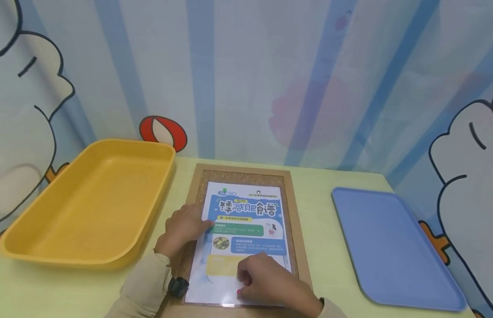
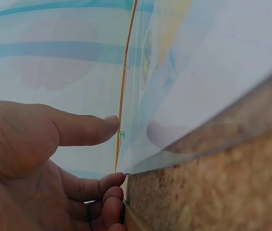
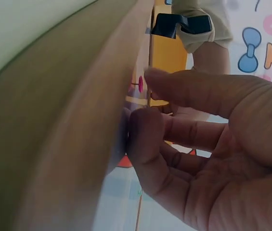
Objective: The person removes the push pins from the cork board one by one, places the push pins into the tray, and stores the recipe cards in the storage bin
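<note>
A printed, glossy sheet (image 1: 226,289) lies on a wood-framed cork board (image 1: 246,177). A green push pin (image 1: 224,190) and a white push pin (image 1: 258,192) stand near its top edge. My left hand (image 1: 187,227) rests at the board's left side, its thumb reaching over the sheet's edge. In the left wrist view its fingertips (image 2: 114,180) meet the board, while the thumb stands a little off the sheet. My right hand (image 1: 266,276) is loosely curled over the sheet's lower part. A pink push pin (image 3: 140,84) sits point toward the board, right beside the right thumb tip.
A deep yellow tray (image 1: 119,212) stands left of the board, and a flat blue tray (image 1: 393,247) lies to the right. Behind the pale green tabletop (image 1: 326,229) hangs a striped cartoon backdrop (image 1: 246,88). A black watch (image 1: 178,287) is on the left wrist.
</note>
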`<action>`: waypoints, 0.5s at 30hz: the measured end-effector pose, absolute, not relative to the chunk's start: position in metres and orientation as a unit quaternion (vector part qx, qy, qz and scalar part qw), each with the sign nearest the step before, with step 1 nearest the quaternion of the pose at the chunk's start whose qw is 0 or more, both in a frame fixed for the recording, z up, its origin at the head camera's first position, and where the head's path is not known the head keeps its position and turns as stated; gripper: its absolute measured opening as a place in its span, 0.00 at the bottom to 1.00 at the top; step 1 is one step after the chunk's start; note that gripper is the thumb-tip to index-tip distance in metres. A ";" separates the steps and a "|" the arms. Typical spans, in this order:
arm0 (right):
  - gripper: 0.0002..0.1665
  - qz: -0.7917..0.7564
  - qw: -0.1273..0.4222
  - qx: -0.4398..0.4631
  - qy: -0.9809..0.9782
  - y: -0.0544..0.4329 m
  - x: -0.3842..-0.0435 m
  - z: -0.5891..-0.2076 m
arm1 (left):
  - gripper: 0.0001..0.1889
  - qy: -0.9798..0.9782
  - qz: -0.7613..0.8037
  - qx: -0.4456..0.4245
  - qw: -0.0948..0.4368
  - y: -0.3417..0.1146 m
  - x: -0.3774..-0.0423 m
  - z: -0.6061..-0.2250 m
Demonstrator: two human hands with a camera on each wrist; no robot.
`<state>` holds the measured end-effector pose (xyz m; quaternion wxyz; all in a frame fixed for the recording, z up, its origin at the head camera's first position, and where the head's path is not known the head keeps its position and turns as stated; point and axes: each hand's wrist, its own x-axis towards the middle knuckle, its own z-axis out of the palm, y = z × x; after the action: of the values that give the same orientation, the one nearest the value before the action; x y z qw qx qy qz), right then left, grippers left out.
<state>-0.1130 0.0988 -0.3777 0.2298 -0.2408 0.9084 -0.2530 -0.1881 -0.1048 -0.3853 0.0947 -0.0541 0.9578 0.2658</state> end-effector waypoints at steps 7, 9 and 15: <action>0.11 -0.220 0.210 -0.233 0.924 0.090 -0.107 -0.377 | 0.22 0.957 0.267 -0.059 0.093 -0.104 -0.189 -0.382; 0.10 -0.209 0.201 -0.241 0.926 0.088 -0.105 -0.377 | 0.21 0.957 0.267 -0.060 0.094 -0.105 -0.190 -0.381; 0.10 -0.196 0.181 -0.259 0.928 0.084 -0.099 -0.379 | 0.21 0.961 0.260 -0.051 0.085 -0.106 -0.190 -0.380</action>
<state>-0.0989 0.0840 -0.3790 0.1814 -0.2592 0.9281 -0.1964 -0.1902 -0.1056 -0.3804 0.0849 -0.0510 0.9606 0.2595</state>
